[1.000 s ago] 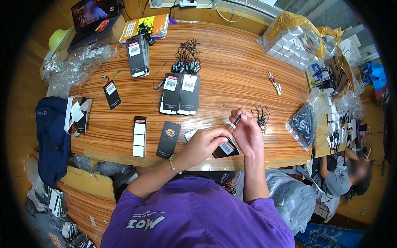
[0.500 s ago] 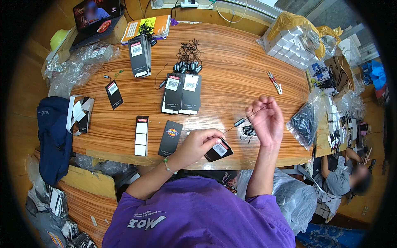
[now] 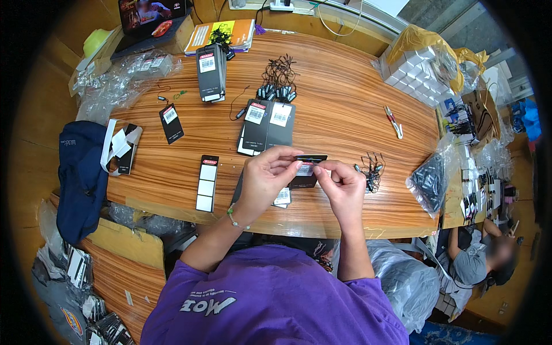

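Observation:
A black hang tag point(image 3: 305, 180) with a red-and-white label is held between both hands above the near part of the table. My left hand point(image 3: 265, 179) pinches its left side, thumb in front. At its upper right, my right hand point(image 3: 342, 185) has thumb and fingers pressed together on the edge. Any string in the fingers is hidden. Under my left hand lies a dark tag with a white barcode sticker point(image 3: 282, 197), partly covered. Just right of my right hand is a small bunch of black string loops point(image 3: 372, 171). Beyond my hands are stacked grey tags point(image 3: 254, 127) with strings.
Left of my hands lies a tag strip with white panels point(image 3: 206, 187). Farther off are another tag stack point(image 3: 210, 77), a single tag point(image 3: 171, 123) and red-handled snips point(image 3: 394, 122). A plastic bag of black parts point(image 3: 428, 181) sits right; a person point(image 3: 477, 259) works beyond.
My right hand has come down and left from the stretched string to the tag. My left hand has raised the tag from near the table edge. The view has shifted slightly.

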Demonstrator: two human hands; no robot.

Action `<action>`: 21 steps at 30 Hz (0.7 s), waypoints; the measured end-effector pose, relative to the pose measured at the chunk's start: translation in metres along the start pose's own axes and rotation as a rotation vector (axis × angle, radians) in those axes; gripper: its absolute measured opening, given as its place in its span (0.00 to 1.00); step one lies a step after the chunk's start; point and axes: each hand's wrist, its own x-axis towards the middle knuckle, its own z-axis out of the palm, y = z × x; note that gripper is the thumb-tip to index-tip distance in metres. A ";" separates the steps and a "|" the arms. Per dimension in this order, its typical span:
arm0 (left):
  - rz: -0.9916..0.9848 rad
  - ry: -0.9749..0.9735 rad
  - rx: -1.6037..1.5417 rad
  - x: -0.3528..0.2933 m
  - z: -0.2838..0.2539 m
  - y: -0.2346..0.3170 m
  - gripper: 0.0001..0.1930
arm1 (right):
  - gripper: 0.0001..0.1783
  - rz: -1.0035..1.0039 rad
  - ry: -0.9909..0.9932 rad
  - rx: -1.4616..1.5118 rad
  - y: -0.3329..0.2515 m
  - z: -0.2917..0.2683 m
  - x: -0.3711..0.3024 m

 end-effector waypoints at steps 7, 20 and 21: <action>0.036 0.048 0.036 -0.001 -0.001 -0.004 0.09 | 0.03 -0.099 0.017 -0.148 -0.007 0.005 0.000; 0.064 0.014 0.109 -0.001 0.001 -0.007 0.08 | 0.02 -0.349 0.060 -0.216 -0.008 0.011 0.005; 0.078 0.016 0.115 -0.001 0.001 -0.007 0.08 | 0.02 -0.347 0.060 -0.216 -0.008 0.011 0.005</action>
